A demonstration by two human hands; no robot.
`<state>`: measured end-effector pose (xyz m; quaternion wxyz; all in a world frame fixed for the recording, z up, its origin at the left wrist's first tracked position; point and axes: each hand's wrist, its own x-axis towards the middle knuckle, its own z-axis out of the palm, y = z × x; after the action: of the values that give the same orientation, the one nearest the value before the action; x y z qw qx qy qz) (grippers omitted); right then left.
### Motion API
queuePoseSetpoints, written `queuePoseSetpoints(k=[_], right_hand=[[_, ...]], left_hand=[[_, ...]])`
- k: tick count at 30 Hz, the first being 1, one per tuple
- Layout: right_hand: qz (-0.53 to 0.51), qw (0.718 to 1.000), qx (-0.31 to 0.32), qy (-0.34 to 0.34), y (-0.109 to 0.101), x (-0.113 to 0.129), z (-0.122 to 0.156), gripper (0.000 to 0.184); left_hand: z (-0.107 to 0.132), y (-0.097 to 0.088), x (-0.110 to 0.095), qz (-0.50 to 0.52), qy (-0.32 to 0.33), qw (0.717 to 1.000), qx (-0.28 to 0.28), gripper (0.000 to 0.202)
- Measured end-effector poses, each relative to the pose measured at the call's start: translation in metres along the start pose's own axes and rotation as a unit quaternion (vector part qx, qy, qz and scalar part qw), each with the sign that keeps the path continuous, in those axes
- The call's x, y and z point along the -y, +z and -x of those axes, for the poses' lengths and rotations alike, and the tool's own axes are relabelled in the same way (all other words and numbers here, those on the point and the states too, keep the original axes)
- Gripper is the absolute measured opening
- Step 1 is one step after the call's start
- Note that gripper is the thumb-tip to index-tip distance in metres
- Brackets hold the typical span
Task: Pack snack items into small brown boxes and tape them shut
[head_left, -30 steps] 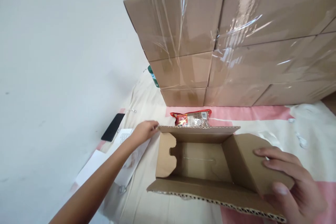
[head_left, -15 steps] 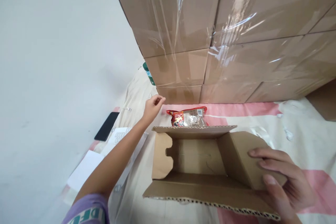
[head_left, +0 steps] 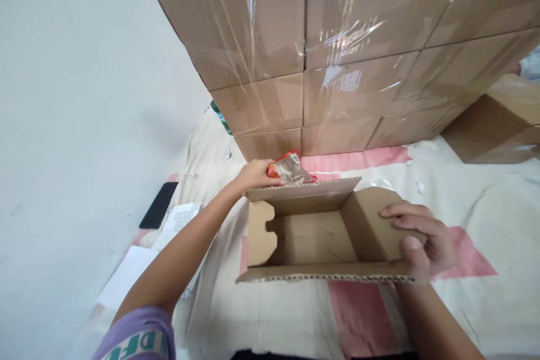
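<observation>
My left hand (head_left: 259, 174) reaches past the box and grips the left end of a red plastic food packet (head_left: 291, 170) with a printed label. The packet leans at a slant just behind the box's far flap, and its lower edge is hidden there. An open cardboard box (head_left: 312, 236) lies before me with its flaps spread; inside, only its bare bottom shows. My right hand (head_left: 426, 236) has the box's right end flap between thumb and fingers.
Behind the packet rises a wall of taped cartons (head_left: 350, 84). Another carton (head_left: 489, 129) stands at the right. On the left are a black phone (head_left: 159, 206), white papers (head_left: 129, 270) and a green container (head_left: 221, 118). A pink-and-cream cloth (head_left: 291, 315) lies underneath.
My left hand has moved down and right from empty air onto the packet, whose angle has turned. The view has shifted right, and my right hand stays on the box flap.
</observation>
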<state>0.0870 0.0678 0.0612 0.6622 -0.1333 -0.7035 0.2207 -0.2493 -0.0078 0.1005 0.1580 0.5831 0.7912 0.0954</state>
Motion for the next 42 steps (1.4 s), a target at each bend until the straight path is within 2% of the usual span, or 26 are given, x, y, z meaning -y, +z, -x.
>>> queuePoseSetpoints(k=[1,3,4,6,8,9,11,13,14,15,17,19,21,23,25,27,29,33,36,39,42], right_hand=[[-0.019,1.0,-0.003,-0.012,0.001,0.0,0.0,0.011],[-0.043,0.999,-0.013,-0.025,0.003,0.001,0.0,0.01],[-0.043,0.999,-0.018,-0.02,0.004,0.002,0.001,0.01],[-0.043,0.999,-0.019,-0.011,0.006,0.005,0.001,0.01],[-0.041,0.999,-0.016,0.004,0.008,0.007,0.001,0.011],[-0.038,0.999,-0.015,0.011,0.008,0.009,0.001,0.011],[-0.031,0.999,-0.017,0.02,0.008,0.011,0.001,0.012],[-0.016,0.999,-0.02,0.033,0.008,0.013,0.001,0.014],[-0.007,0.999,-0.019,0.038,0.008,0.014,0.001,0.014],[0.0,0.999,-0.022,0.04,0.008,0.014,0.001,0.015],[0.005,0.999,-0.025,0.038,0.008,0.014,0.002,0.015],[-0.004,0.999,-0.027,0.039,0.008,0.012,0.003,0.015],[-0.014,0.998,-0.035,0.048,0.009,0.01,0.005,0.014],[-0.018,0.997,-0.042,0.068,0.01,0.009,0.008,0.013],[-0.025,0.994,-0.044,0.098,0.01,0.008,0.009,0.014],[-0.033,0.991,-0.046,0.124,0.011,0.009,0.01,0.016],[-0.04,0.989,-0.051,0.136,0.011,0.01,0.01,0.017],[-0.045,0.988,-0.064,0.137,0.01,0.011,0.009,0.017],[-0.045,0.986,-0.079,0.143,0.01,0.01,0.009,0.019],[-0.065,0.987,-0.074,0.125,0.012,0.01,0.011,0.019],[-0.072,0.989,-0.067,0.106,0.012,0.009,0.013,0.017]], left_hand=[[0.007,-0.009,0.0,-0.017,-0.01,0.999,-0.047,0.052],[0.028,-0.031,-0.003,-0.019,-0.007,0.981,-0.191,0.053],[0.04,-0.044,-0.006,0.004,0.005,0.962,-0.274,0.053],[0.064,-0.067,-0.016,0.077,0.04,0.901,-0.426,0.059],[0.084,-0.081,-0.033,0.148,0.117,0.848,-0.495,0.069],[0.093,-0.084,-0.043,0.162,0.153,0.84,-0.495,0.072],[0.106,-0.08,-0.066,0.138,0.21,0.868,-0.428,0.071],[0.117,-0.07,-0.089,0.078,0.241,0.909,-0.332,0.058],[0.122,-0.065,-0.098,0.058,0.246,0.919,-0.304,0.052],[0.126,-0.059,-0.106,0.053,0.243,0.922,-0.297,0.049],[0.128,-0.051,-0.116,0.082,0.208,0.921,-0.318,0.05],[0.124,-0.044,-0.119,0.112,0.173,0.933,-0.295,0.05],[0.114,-0.038,-0.118,0.105,0.158,0.962,-0.199,0.042],[0.101,-0.032,-0.116,0.085,0.149,0.983,-0.062,0.031],[0.091,-0.029,-0.114,0.082,0.152,0.983,0.062,0.026],[0.087,-0.029,-0.114,0.074,0.165,0.974,0.138,0.026],[0.091,-0.033,-0.116,0.036,0.175,0.972,0.156,0.027],[0.108,-0.051,-0.115,-0.089,0.141,0.98,0.111,0.036],[0.113,-0.057,-0.109,-0.154,0.096,0.973,0.146,0.037],[0.107,-0.043,-0.108,-0.157,0.101,0.961,0.203,0.031],[0.097,-0.024,-0.115,-0.145,0.13,0.956,0.222,0.028]])
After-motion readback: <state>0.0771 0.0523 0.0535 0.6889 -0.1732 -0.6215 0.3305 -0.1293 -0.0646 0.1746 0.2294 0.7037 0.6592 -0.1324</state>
